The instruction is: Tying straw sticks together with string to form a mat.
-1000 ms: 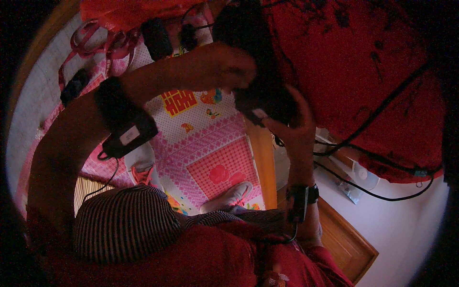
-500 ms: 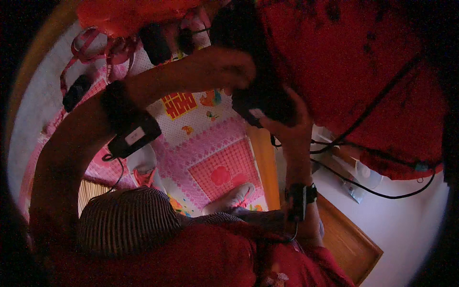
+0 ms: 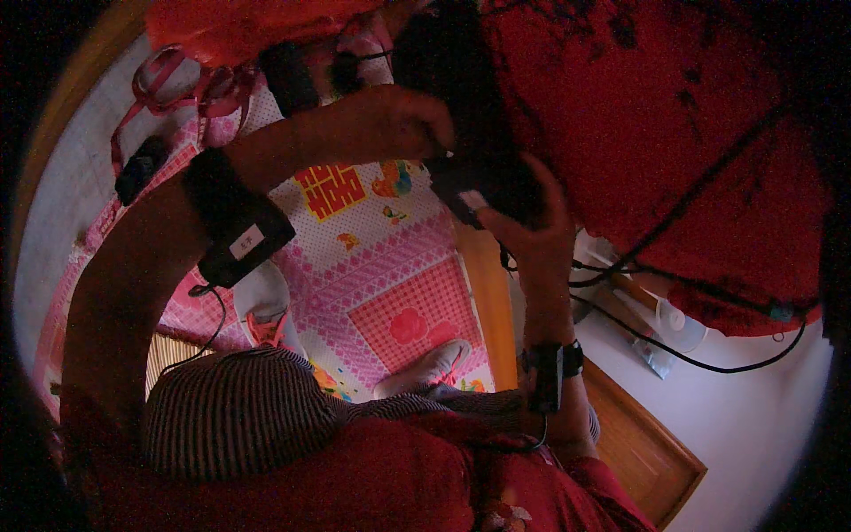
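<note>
the right side is filled by a red cloth [image 3: 638, 151], over which dark marks are scattered. the middle is taken up by a patterned sheet [image 3: 310, 257], printed in pink and white with red and yellow figures. beyond the hands a black mass [image 3: 448, 53] is seen; where it ends and the held thing begins is hidden by the dim light. black cables [image 3: 709, 364] are looped at the right, partly across the red cloth. at the upper left, pink straps [image 3: 217, 111] are heaped on the sheet.

the box [image 3: 503, 186] is found between the two hands, above the sheet's edge and just beside the red cloth. it is dark, nearly black and blocky, tilted, with its detail lost in shadow. it is gripped by the right hand [image 3: 541, 226], the thumb laid along the near side and the fingers wrapped round the far side. the left hand [image 3: 417, 120] is held just beside it with the fingers curled; whether anything is pinched there cannot be told. on the box's near face a small white label [image 3: 472, 201] is carried, close to the right thumb. by the left fingertips a pale speck [image 3: 449, 153] is caught.
</note>
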Tool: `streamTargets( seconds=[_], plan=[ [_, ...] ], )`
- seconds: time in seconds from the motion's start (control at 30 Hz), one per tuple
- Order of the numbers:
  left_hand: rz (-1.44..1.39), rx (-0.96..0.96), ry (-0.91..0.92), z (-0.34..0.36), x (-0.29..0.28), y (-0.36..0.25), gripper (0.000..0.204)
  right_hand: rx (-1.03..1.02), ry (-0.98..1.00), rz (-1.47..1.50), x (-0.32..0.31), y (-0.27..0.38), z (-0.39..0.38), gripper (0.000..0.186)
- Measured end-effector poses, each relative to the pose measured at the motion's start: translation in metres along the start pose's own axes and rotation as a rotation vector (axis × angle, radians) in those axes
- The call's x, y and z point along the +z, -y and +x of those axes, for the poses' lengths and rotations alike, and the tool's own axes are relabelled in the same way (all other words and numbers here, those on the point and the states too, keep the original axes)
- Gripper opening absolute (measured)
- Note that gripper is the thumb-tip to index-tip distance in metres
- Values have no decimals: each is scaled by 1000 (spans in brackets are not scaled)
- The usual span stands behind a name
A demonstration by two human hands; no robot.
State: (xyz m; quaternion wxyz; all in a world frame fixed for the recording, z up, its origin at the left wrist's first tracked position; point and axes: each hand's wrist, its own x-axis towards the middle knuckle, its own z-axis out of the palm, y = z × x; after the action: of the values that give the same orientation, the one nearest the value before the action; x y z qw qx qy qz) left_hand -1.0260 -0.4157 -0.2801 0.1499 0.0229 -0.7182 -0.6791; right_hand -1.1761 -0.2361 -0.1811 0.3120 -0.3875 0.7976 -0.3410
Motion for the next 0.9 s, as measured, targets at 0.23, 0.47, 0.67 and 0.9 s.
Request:
streamTargets(
  seconds=[0.23,0.47,0.67,0.9],
  plan=[
    [-5,-41,-60,-3,5,5,18,-27,9,9,1,-6,-1,71],
    [131,78,-83,-10,3,3,19,72,22,47,0,3,-1,74],
    [359,374,44,4,-5,-8,17,-30,106,-46,-8,-4,1,74],
    [539,227,160,3,-8,-34,22,-230,53,-317,-7,-9,-1,70]
  ],
)
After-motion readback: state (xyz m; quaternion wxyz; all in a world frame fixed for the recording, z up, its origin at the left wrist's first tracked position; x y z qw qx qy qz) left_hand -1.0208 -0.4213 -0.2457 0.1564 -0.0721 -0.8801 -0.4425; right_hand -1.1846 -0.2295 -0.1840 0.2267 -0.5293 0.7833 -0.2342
